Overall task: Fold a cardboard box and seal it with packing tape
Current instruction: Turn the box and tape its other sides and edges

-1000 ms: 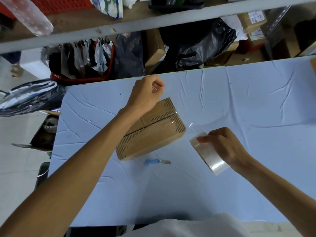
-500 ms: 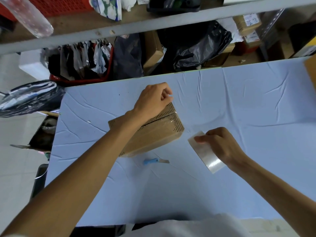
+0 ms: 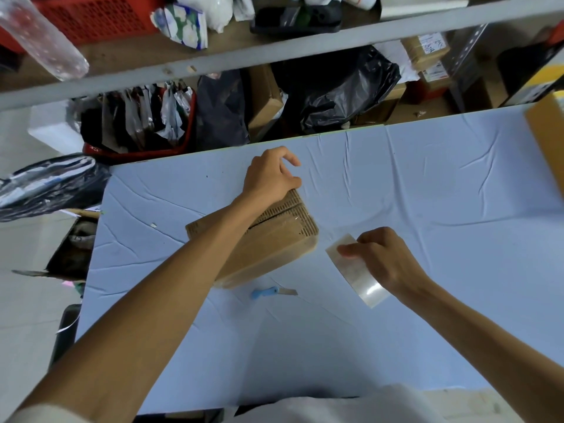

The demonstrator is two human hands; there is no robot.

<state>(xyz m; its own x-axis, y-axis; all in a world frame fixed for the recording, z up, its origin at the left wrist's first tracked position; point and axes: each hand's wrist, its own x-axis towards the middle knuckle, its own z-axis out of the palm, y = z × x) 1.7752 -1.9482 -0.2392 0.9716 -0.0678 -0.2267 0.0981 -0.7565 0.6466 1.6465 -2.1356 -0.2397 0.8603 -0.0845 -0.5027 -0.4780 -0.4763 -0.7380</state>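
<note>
The cardboard box lies flat near the middle of the blue tabletop, its flaps folded shut with the seam between them running across the top face. The left hand rests on the box's far end, its fingers curled loosely and closed on nothing that can be made out; whether they pinch a tape end cannot be told. A glossy sheen over the right part of the top face suggests clear tape already lies there. Just in front of the box, apart from it, sits a small blue-handled cutter with its blade pointing right. To the right, just beside the box's corner, the right hand holds a roll of clear packing tape, fingers wrapped around it from above with the thumb on its outer face. To do this step well, I judge the left hand should press the flaps down firmly so the seam stays closed, while the right draws the tape taut and straight along the seam, keeping the roll low so the strip lands without wrinkles and overlaps both ends of the box. Counted on the tabletop: one box being sealed, one tape roll, one cutter, two hands, plus one further cardboard piece at the far right edge.
</note>
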